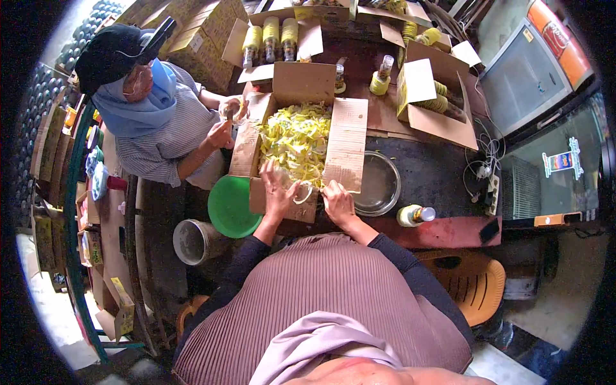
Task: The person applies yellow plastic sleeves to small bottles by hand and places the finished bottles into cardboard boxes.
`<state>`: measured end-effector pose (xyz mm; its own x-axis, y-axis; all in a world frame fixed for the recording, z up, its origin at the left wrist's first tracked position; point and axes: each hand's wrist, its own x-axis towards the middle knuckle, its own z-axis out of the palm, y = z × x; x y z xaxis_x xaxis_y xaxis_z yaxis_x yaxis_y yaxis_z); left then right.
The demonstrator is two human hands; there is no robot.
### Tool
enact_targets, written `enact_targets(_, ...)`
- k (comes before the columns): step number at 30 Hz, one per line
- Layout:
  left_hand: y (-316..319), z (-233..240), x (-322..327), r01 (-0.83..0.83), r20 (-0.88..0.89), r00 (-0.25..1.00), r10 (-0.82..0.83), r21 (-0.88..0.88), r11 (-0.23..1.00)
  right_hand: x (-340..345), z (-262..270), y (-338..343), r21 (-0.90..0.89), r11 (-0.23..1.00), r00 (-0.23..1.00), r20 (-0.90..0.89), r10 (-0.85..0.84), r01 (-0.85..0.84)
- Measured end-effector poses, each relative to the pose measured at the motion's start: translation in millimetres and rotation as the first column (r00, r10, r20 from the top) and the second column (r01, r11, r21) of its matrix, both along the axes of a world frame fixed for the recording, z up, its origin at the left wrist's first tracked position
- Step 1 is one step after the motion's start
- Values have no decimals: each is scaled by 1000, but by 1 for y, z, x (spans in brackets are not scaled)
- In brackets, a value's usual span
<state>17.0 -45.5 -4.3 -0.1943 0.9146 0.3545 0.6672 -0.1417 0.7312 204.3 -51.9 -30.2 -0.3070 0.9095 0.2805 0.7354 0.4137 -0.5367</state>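
An open cardboard box [347, 154] filled with thin yellow printed strips [298, 139] stands before me. My left hand [276, 195] is over its front left part, fingers around a clear, round-rimmed container [304, 192] that is partly hidden and blurred. The rim faces right, towards my other hand. At the box's front right corner, my right hand [340, 204] has thumb and fingertips close together beside the strips. Whether a strip is pinched there is too small to tell.
A green plastic basin [233, 207] and a whitish bucket [190, 243] are at left. Right of the box are a clear bowl [395, 185] and a jar [415, 215]. A person [168, 110] works at left with a small container. Boxes of stacked cups [433, 98] and cables [486, 154] lie farther right.
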Motion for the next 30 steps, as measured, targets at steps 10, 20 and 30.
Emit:
enact_targets(10,12,-14,-5,-22,228,971,74,-223,974,-9,-1,2,145,988,974,227,19,-53)
enact_targets(20,8,-28,-8,79,294,955,-38,-128,989,-2,7,9,41,998,991,131,-42,37)
enact_targets(30,5,-28,-8,183,249,955,-160,-73,980,-18,-8,13,91,995,961,275,5,-31)
